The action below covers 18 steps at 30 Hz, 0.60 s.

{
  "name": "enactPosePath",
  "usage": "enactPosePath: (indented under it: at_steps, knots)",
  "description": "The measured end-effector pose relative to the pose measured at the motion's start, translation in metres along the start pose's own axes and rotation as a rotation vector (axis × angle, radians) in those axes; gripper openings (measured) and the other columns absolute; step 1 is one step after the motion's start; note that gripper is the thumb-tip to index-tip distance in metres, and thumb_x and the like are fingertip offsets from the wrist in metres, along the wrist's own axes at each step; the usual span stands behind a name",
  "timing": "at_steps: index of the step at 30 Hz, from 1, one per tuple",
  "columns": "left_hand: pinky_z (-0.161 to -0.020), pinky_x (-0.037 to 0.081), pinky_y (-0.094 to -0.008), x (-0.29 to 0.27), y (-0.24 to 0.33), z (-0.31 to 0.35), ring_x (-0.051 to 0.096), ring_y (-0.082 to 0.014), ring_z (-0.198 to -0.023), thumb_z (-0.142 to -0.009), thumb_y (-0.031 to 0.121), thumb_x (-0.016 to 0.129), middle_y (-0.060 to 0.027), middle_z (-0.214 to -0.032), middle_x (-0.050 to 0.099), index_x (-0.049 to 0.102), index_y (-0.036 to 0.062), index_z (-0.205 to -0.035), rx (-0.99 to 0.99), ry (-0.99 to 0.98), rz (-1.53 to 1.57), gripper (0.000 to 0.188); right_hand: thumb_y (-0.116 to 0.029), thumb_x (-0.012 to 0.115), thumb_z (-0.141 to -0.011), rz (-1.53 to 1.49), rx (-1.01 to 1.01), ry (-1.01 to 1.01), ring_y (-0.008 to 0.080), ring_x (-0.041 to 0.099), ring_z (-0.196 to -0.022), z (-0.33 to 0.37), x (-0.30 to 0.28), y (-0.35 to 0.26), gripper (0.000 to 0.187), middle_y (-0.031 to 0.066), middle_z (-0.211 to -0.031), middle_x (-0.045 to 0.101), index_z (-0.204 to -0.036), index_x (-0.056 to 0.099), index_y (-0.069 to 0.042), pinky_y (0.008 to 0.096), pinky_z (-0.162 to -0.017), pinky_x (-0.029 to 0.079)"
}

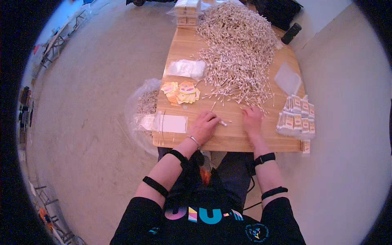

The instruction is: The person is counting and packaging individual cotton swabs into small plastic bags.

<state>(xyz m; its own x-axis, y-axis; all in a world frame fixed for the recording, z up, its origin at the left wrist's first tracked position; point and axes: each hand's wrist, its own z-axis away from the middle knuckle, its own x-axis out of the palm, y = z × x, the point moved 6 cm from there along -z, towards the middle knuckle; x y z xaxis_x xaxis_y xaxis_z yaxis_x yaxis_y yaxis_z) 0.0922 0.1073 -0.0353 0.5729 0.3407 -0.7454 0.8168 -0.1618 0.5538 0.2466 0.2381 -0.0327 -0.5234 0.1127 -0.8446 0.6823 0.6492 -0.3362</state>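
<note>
Left hand (205, 125): fingers curled beside thin, white-tipped cotton swabs (223, 123) on the light-brown wood-grained table (228, 138); can't tell whether it pinches any.
Right hand (252, 117): bent fingers near the big pale swab heap (241, 53); grip unclear.
Swabs: probably light, stiff-stemmed, soft-ended; best held mid-stem.

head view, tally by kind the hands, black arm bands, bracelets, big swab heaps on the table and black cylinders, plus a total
Left hand and right hand: 2
Black arm bands: 4
Bracelet: 1
Big swab heap on the table: 1
Black cylinder: 1
Total: 9
</note>
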Motion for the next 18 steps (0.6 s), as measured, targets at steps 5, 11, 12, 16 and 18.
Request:
enactPosePath:
  at_steps: [5,11,12,16,18]
  knots:
    - [-0.089,0.041,-0.0397,-0.003,-0.006,0.003,0.050,-0.0294,-0.102,-0.076,0.009,0.059,-0.0112,-0.105,0.054,0.059,0.0090,-0.103,-0.008,0.030,0.034,0.026,-0.009,0.062,-0.074,-0.169,-0.109,-0.084,0.0296,0.054,-0.084,-0.005,0.035,-0.052,0.012,0.0094,-0.081,0.059,-0.085,0.066,-0.009,0.0393,-0.075,0.044]
    - [-0.104,0.028,-0.0437,-0.013,-0.005,-0.002,0.037,-0.0364,-0.120,-0.074,0.021,0.064,-0.0215,-0.122,0.044,0.046,0.0045,-0.120,-0.144,0.131,-0.098,0.052,-0.014,0.060,-0.077,-0.285,-0.072,-0.072,0.0314,0.054,-0.088,-0.018,0.035,-0.075,0.010,0.0123,-0.087,0.059,-0.083,0.063,-0.006,0.0405,-0.079,0.043]
    - [-0.106,0.025,-0.0443,-0.012,-0.005,-0.002,0.034,-0.0370,-0.123,-0.073,0.024,0.064,-0.0227,-0.125,0.042,0.044,0.0031,-0.122,-0.147,0.115,-0.108,0.057,-0.017,0.059,-0.078,-0.267,-0.007,-0.048,0.0318,0.054,-0.089,-0.021,0.031,-0.072,0.012,0.0125,-0.089,0.059,-0.082,0.062,-0.006,0.0407,-0.080,0.043]
    - [-0.109,0.020,-0.0446,-0.008,-0.011,0.003,0.033,-0.0358,-0.125,-0.074,0.026,0.063,-0.0204,-0.129,0.041,0.043,0.0003,-0.122,-0.145,0.077,-0.111,0.058,-0.023,0.061,-0.077,-0.141,0.149,-0.179,0.0323,0.054,-0.089,-0.037,0.036,-0.071,0.019,0.0134,-0.090,0.059,-0.078,0.063,-0.004,0.0404,-0.080,0.043]
    - [-0.109,0.019,-0.0450,-0.008,-0.011,0.001,0.033,-0.0349,-0.125,-0.075,0.028,0.062,-0.0195,-0.130,0.041,0.042,0.0007,-0.124,-0.153,0.032,-0.115,0.059,-0.023,0.062,-0.076,-0.064,0.210,-0.241,0.0328,0.054,-0.087,-0.043,0.037,-0.071,0.020,0.0148,-0.087,0.059,-0.077,0.063,-0.003,0.0407,-0.080,0.043]
